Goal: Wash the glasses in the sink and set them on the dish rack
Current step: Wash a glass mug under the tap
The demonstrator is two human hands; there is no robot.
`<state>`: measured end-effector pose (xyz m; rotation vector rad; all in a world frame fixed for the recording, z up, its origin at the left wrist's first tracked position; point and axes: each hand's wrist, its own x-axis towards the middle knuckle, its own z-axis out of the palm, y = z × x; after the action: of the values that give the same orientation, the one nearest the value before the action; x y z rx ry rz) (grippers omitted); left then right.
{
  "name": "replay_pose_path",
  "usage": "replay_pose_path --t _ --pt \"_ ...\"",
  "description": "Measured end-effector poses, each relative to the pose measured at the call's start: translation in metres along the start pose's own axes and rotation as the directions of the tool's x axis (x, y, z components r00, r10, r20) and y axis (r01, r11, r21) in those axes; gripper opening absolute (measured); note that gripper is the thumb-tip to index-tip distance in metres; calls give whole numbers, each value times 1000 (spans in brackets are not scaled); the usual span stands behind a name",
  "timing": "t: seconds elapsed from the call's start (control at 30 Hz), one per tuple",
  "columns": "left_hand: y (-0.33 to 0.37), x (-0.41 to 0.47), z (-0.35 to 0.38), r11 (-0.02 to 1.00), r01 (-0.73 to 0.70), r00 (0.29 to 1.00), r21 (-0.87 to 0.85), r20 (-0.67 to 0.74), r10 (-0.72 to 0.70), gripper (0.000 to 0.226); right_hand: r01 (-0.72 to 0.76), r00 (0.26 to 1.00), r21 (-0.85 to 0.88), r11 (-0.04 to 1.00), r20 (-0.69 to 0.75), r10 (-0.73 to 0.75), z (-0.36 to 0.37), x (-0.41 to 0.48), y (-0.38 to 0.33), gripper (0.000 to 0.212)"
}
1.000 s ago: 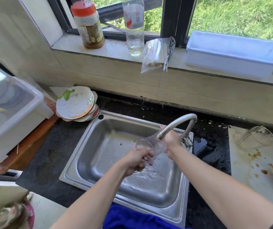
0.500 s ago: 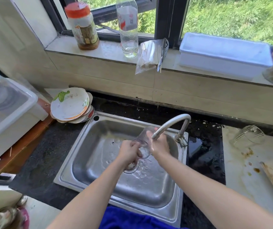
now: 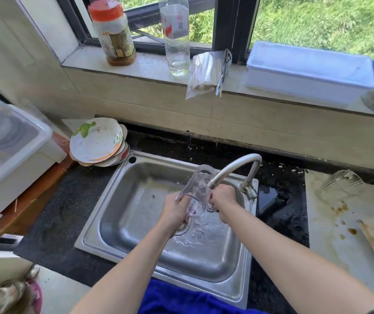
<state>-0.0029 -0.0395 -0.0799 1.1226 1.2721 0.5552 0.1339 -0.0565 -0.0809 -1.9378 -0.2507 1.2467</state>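
Observation:
Over the steel sink (image 3: 136,200) I hold a clear drinking glass (image 3: 198,185), tilted with its base up and away from me, right beside the faucet spout (image 3: 233,168). My left hand (image 3: 177,213) grips the glass at its rim end. From the other side, my right hand (image 3: 223,198) holds the same end, fingers curled at the rim. Water splashes on the sink floor under the glass. A second clear glass (image 3: 342,183) lies on its side on the stained board at the right. A white lidded dish rack (image 3: 11,152) stands at the far left.
Dirty plates (image 3: 97,143) are stacked at the sink's back left corner. On the window sill stand a red-capped jar (image 3: 113,35), a plastic bottle (image 3: 175,37), a bag of sticks (image 3: 206,74) and a white box (image 3: 308,71). A blue cloth (image 3: 181,300) hangs at the front edge.
The glass has turned from lying across under the spout to base-up and far-tilted. Both hands shifted slightly right and lower on it. The camera view drifted a little.

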Motion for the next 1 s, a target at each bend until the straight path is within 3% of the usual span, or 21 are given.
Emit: replay_pose_path --t 0.1,0.2,0.3,0.37,0.5,0.57,0.63,0.73,0.8,0.93,1.0 --pt "0 3 -8 997 59 998 50 6 -60 30 -10 999 90 996 47 5 4 -10 2 29" --pt "2 0 -31 949 194 930 247 263 -258 4 28 999 37 999 35 -29 -3 -11 5 29" --pt "3 2 -54 939 306 809 160 477 -345 47 268 962 -285 920 25 -272 -16 -12 8 28" --pt "4 5 -52 937 344 789 64 521 -325 60 421 901 -401 814 79 -427 -21 -16 12 29" --pt "12 8 -12 955 297 896 -19 351 -271 71 619 780 -428 659 235 -580 -21 -21 28 25" --pt "14 12 5 945 285 941 -161 234 -244 80 660 748 -394 639 265 -609 -21 -20 35 22" --pt "11 14 11 926 261 957 -272 196 -213 71 659 751 -326 678 232 -619 -25 -23 36 19" --pt "6 18 11 864 270 959 -425 194 -205 42 661 750 -268 701 191 -633 -33 -30 41 13" --pt "5 19 12 844 273 961 -461 159 -224 41 666 744 -269 696 167 -647 -34 -34 45 11" --pt "9 15 15 861 311 935 -402 291 -202 30 643 729 -453 618 113 -675 -24 -36 39 30" --pt "17 18 2 904 334 903 -266 366 -226 25 665 707 -471 579 146 -692 -23 -33 35 34"
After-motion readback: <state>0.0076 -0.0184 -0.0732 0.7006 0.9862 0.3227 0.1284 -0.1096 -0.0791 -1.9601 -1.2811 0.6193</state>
